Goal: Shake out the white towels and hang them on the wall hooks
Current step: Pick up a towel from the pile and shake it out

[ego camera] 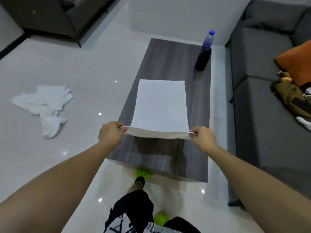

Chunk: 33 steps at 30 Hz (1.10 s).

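Head | both grips pinch towel (159,105) corners – left hand (110,132), right hand (202,137) – cloth stretched between

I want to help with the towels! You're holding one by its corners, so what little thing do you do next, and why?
Probably one quick snap up and down. The left hand and right hand each pinch a near corner of the white towel, stretched out above the grey table, so it is ready to shake. No hooks are in view yet.

Head camera looks steeply down, seemingly wide-angled.
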Tool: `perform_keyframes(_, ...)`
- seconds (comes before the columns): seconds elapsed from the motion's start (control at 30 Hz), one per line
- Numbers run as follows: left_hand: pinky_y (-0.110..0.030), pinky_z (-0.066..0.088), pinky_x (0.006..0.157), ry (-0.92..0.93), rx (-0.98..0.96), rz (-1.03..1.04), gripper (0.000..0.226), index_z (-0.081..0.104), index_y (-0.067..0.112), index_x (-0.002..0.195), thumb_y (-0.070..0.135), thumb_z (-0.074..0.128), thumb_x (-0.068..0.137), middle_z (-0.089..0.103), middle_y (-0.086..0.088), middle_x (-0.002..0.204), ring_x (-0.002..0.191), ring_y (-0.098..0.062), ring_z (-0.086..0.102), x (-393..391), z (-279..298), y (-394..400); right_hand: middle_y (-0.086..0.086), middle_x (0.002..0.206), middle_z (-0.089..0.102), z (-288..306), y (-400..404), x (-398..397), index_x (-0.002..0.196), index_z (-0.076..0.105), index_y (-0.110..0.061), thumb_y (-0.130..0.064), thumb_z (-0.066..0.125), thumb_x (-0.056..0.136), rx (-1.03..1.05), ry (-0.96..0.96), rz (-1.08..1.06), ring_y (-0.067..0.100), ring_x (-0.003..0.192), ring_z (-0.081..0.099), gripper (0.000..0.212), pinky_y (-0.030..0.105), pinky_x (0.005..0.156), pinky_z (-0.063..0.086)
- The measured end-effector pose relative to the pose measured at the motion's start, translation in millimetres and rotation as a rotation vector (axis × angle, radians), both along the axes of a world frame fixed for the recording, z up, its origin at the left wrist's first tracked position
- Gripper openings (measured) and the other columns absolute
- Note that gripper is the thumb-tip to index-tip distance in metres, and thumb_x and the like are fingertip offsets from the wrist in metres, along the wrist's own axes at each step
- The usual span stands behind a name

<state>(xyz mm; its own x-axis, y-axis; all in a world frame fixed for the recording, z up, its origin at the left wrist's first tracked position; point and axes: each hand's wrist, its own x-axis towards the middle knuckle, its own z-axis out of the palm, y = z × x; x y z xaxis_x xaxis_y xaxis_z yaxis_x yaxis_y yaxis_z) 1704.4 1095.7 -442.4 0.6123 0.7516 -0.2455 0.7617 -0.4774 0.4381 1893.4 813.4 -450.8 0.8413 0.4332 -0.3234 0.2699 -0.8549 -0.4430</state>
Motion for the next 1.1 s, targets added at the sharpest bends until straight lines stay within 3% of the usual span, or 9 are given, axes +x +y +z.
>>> perform_keyframes(0.1,-0.03,0.042,0.069,0.15,-0.052,-0.037,0.018,0.073,0.026,0.091,0.042,0.065,0.091,0.067,-0.003,0.086,0.079,-0.022,0.056,-22.7,-23.5,-10.3,-0.002,0.073,0.062,-23.3,-19.4,-20.9,0.089,0.074,-0.017,-0.021,0.062,0.092,-0.112,0.117,0.036,0.023,0.076,0.06,0.013,0.023,0.062,0.04)
perform_keyframes(0.23,-0.03,0.042,0.067,0.202,-0.1,-0.058,0.021,0.065,0.028,0.078,0.047,0.068,0.087,0.064,-0.002,0.083,0.083,-0.024,0.058,-18.9,-33.6,4.0,-0.003,0.075,0.064,-35.0,-24.3,-20.3,0.081,0.07,-0.022,-0.027,0.064,0.092,-0.142,0.175,-0.005,0.016,0.073,0.06,0.012,0.027,0.063,0.049)
perform_keyframes(0.43,-0.03,0.043,0.071,0.192,-0.092,-0.088,0.017,0.071,0.021,0.091,0.037,0.066,0.089,0.064,-0.003,0.087,0.081,-0.024,0.056,37.0,-42.5,43.5,-0.002,0.073,0.063,-37.5,16.9,30.6,0.078,0.067,-0.024,-0.024,0.061,0.094,-0.128,0.167,-0.117,0.014,0.066,0.059,0.017,0.023,0.05,0.038)
perform_keyframes(0.6,-0.029,0.043,0.071,0.181,-0.113,-0.123,0.015,0.072,0.021,0.089,0.036,0.068,0.089,0.069,-0.005,0.09,0.081,-0.023,0.058,119.0,-49.1,101.7,0.004,0.073,0.065,-35.1,71.4,107.0,0.076,0.069,-0.018,-0.022,0.06,0.094,-0.09,0.129,-0.222,0.021,0.068,0.061,0.021,0.026,0.054,0.044)
perform_keyframes(0.7,-0.029,0.045,0.073,0.163,-0.113,-0.143,0.013,0.071,0.021,0.086,0.034,0.068,0.088,0.069,-0.006,0.09,0.086,-0.028,0.061,179.0,-55.0,137.3,0.007,0.077,0.067,-40.1,105.4,160.4,0.078,0.069,-0.016,-0.022,0.062,0.092,-0.068,0.089,-0.287,0.028,0.078,0.064,0.017,0.035,0.067,0.054)
perform_keyframes(0.8,-0.029,0.044,0.073,0.139,-0.078,-0.141,0.007,0.07,0.023,0.089,0.028,0.065,0.088,0.069,-0.008,0.093,0.088,-0.03,0.062,225.1,-68.9,162.5,0.01,0.096,0.072,-52.4,135.4,206.3,0.1,0.073,-0.014,-0.027,0.061,0.093,-0.009,0.042,-0.379,0.031,0.096,0.065,0.019,0.037,0.082,0.054)
perform_keyframes(0.9,-0.029,0.043,0.074,0.156,-0.068,-0.132,0.028,0.066,0.018,0.114,0.024,0.062,0.087,0.068,-0.008,0.102,0.091,-0.029,0.06,247.7,-92.5,175.4,0.01,0.117,0.067,-71.9,157.2,230.3,0.131,0.058,-0.016,-0.039,0.059,0.093,-0.064,0.034,-0.388,0.033,0.108,0.061,0.044,0.033,0.081,0.047)
perform_keyframes(1.0,-0.03,0.042,0.072,0.219,-0.155,-0.138,0.035,0.062,0.014,0.119,0.024,0.06,0.085,0.064,-0.007,0.099,0.083,-0.026,0.055,244.6,-120.4,174.5,0.011,0.122,0.065,-100.8,162.7,223.8,0.132,0.056,-0.014,-0.039,0.059,0.092,-0.128,0.128,-0.371,0.033,0.11,0.06,0.047,0.033,0.082,0.047)
perform_keyframes(1.1,-0.034,0.045,0.084,0.33,-0.258,-0.161,0.047,0.055,0.011,0.132,0.029,0.063,0.089,0.063,-0.012,0.123,0.107,-0.032,0.059,222.3,-153.8,165.8,0.01,0.132,0.061,-134.5,150.3,192.8,0.134,0.056,-0.011,-0.035,0.059,0.095,-0.179,0.279,-0.375,0.03,0.119,0.056,0.047,0.031,0.092,0.044)
